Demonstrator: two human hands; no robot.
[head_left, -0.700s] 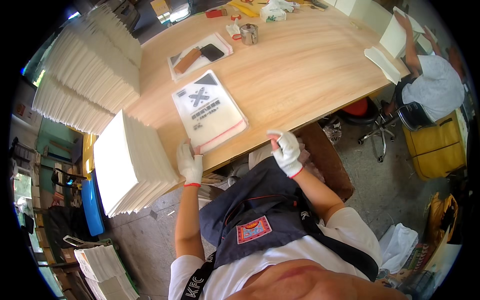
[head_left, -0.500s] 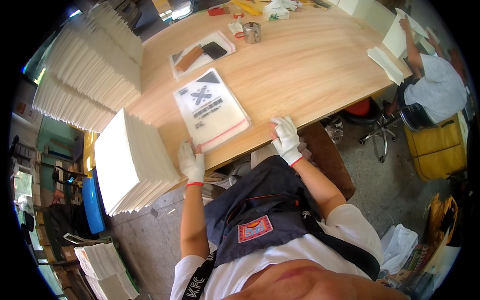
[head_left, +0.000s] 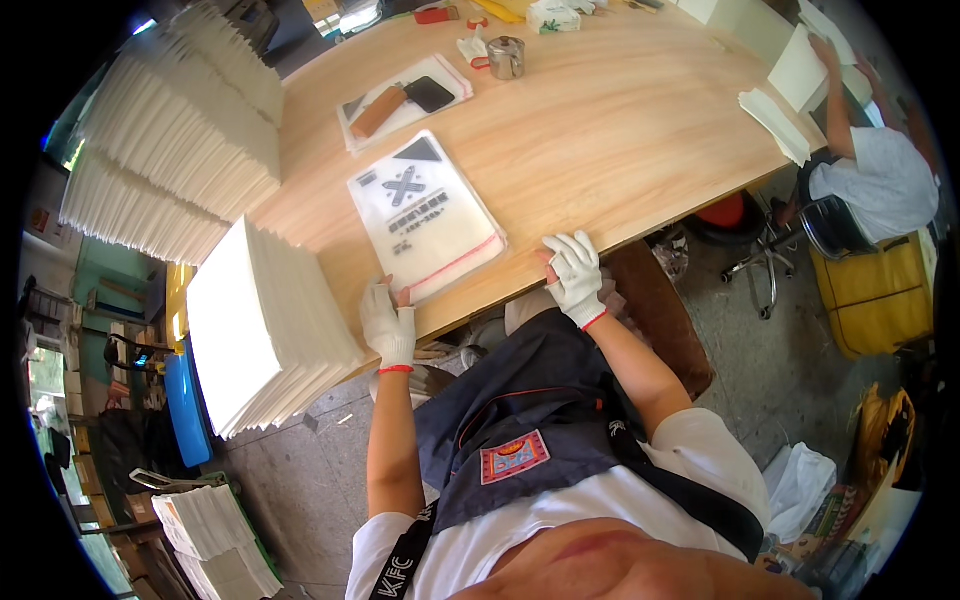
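My left hand (head_left: pixel 389 325), in a white knitted glove with bare fingertips, rests at the front edge of the table (head_left: pixel 580 140). Its fingers are apart with nothing held, close to the lower left corner of a stack of printed clear plastic bags (head_left: pixel 455 228). My right hand (head_left: pixel 575 275), gloved the same way, lies on the table edge to the right of the bags. Its fingers are loosely stretched and it grips nothing. Left of my left hand stands a thick stack of folded white sheets (head_left: pixel 235 325).
Tall piles of white sheets (head_left: pixel 180 130) rise at the far left. Behind the bags, a brown block (head_left: pixel 380 112) and a black phone (head_left: pixel 430 94) lie on another bag stack. A metal cup (head_left: pixel 506 58) stands farther back. A co-worker (head_left: pixel 875 180) handles white sheets at the right.
Both hands stay at the table edge, with only a slight shift. At the right, the co-worker's arms and the white sheet have moved a little.
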